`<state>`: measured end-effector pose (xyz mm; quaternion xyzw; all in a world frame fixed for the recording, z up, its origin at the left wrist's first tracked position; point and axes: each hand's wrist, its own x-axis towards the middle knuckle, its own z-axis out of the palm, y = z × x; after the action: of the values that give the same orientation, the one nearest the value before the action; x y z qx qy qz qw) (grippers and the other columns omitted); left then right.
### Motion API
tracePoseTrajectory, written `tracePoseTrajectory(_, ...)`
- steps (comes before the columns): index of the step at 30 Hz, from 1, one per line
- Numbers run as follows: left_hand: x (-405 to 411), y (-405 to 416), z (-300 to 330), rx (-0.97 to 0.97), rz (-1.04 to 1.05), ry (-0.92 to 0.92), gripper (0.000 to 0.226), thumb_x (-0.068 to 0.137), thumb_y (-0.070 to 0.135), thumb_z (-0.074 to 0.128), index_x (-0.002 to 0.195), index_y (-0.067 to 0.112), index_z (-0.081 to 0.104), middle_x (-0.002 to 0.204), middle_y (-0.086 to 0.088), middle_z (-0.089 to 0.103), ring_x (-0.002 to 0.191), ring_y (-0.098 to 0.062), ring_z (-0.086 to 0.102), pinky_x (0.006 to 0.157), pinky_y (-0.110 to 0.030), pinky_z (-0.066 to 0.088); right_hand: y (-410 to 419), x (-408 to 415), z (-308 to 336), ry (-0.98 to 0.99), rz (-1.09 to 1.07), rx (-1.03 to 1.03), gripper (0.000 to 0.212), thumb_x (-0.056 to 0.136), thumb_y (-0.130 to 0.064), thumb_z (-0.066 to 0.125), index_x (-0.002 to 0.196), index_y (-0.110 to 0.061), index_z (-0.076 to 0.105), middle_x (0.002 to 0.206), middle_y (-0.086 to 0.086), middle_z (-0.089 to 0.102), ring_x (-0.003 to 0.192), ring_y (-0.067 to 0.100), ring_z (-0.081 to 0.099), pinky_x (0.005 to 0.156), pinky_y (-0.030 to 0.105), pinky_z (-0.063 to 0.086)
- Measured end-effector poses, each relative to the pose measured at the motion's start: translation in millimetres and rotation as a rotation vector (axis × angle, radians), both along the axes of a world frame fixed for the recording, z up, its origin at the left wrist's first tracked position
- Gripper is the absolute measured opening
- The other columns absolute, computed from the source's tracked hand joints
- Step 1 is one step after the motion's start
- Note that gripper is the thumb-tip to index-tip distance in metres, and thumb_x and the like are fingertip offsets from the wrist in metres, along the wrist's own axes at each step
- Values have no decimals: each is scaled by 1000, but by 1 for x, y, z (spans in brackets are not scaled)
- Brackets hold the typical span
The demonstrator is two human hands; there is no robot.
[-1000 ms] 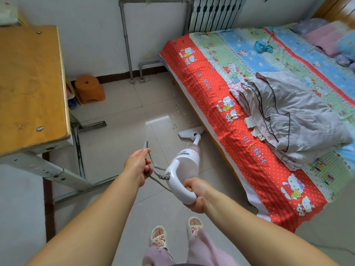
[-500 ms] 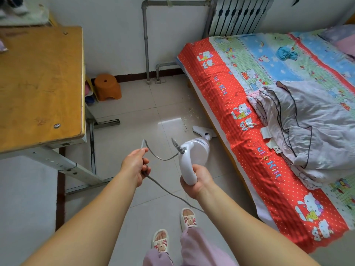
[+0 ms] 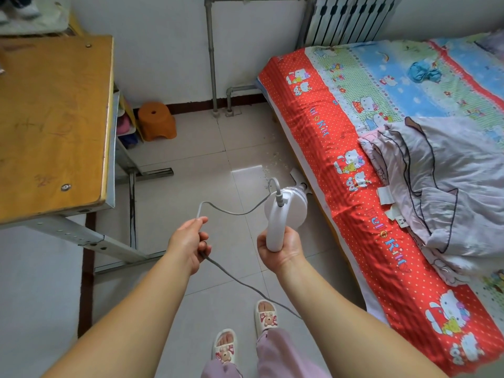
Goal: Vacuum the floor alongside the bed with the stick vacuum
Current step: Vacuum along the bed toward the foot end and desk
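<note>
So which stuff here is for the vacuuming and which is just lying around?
For the vacuuming:
stick vacuum, gripped by right hand
power cord, held by left hand
floor crumbs

Just lying about:
orange stool
wooden desk
crumpled quilt
radiator

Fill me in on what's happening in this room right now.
A person is vacuuming the tiled floor beside the bed. The right hand grips the white stick vacuum by its handle, with the floor head down at the bed's edge near some scattered crumbs. The left hand holds the grey power cord up and off to the side, away from the vacuum's path.
</note>
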<state>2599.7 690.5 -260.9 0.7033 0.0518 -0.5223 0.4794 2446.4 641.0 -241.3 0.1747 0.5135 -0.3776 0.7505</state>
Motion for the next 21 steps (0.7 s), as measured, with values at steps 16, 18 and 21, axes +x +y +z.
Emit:
tracePoseTrajectory(16,-30,-15,-10,17,-11,8,20,101,22,39,104,20,58,61,-1,37,34,-7,25,45,-19,35,2,-47,-31,127,412,82,28,90,-7,43,64,-15,38,63,-4,30,48,8,35,34,10,36)
tracePoseTrajectory(18,-33,-15,-10,15,-16,9,20,101,21,39,104,20,58,61,0,36,28,-4,25,42,-17,35,8,-58,-36,150,458,88,28,89,-5,42,64,-14,36,60,-3,29,41,8,35,36,10,34)
tracePoseTrajectory(21,-37,-15,-9,9,-34,8,20,101,22,39,103,19,59,61,0,37,27,-4,25,40,-15,35,14,-69,-32,177,514,89,25,89,-3,40,66,-12,36,62,-2,29,49,9,34,37,12,33)
